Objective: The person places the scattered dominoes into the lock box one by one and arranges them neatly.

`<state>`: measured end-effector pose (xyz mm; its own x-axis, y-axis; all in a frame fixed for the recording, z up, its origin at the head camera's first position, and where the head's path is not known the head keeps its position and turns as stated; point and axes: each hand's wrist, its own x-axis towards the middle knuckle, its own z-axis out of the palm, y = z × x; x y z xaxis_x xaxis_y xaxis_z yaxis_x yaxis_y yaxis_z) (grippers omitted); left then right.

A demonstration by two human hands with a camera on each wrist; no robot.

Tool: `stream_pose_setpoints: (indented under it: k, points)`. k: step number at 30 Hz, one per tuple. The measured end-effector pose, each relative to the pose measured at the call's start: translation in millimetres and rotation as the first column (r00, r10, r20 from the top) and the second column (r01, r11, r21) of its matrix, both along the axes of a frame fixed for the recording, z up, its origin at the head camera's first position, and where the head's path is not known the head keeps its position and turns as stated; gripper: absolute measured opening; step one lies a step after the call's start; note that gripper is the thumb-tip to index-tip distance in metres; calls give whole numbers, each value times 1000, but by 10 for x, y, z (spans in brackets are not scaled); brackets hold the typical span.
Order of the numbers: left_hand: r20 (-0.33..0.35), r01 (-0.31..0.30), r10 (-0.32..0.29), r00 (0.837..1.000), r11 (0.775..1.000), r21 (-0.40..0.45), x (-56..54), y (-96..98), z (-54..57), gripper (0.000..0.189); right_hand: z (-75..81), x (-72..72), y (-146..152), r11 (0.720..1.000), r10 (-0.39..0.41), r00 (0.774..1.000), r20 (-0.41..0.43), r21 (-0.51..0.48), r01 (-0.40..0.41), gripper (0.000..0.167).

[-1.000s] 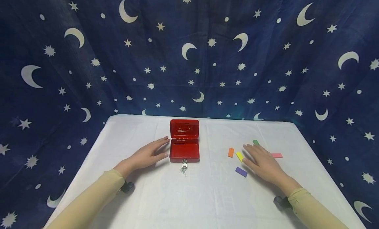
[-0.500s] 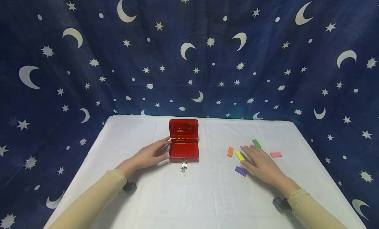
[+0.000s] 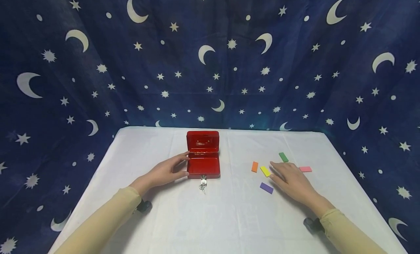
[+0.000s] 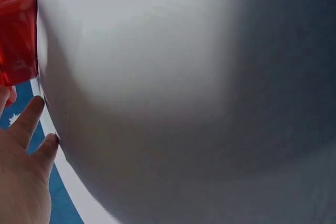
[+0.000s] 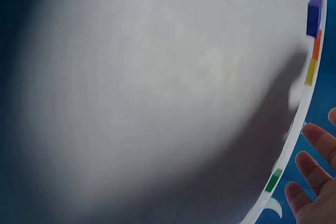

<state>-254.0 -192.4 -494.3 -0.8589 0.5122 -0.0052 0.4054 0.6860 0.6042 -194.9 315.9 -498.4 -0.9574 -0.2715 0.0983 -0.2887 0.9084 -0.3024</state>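
Opening the red box (image 3: 203,167) looks done; five blocks (image 3: 265,171) lie outside, right (our left hand (image 3: 164,171), right hand (image 3: 293,182) loose-fingered).

Night-sky backdrop (image 3: 216,60) around a white counter (image 3: 236,217)

Dark-blue fabric hangs behind the counter and along both sides, printed with pale crescent moons (image 3: 23,84), pointed stars (image 3: 232,44) and round dots (image 3: 248,17). White cloth covers the counter.

The left grip (image 4: 23,174) is beside the red box (image 4: 18,32).
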Motion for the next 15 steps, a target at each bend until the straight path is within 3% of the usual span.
stream_pose_setpoints:
  k: [9,15]
  points:
    - [4,-6,6,1000,1000,9,1,-6,18,64,95,-70,125,999,-35,999,-16,-30,34,68]
    - [-4,-8,8,1000,1000,7,-10,-3,0,66,150,-119,175,995,-88,995,38,-36,90,66]
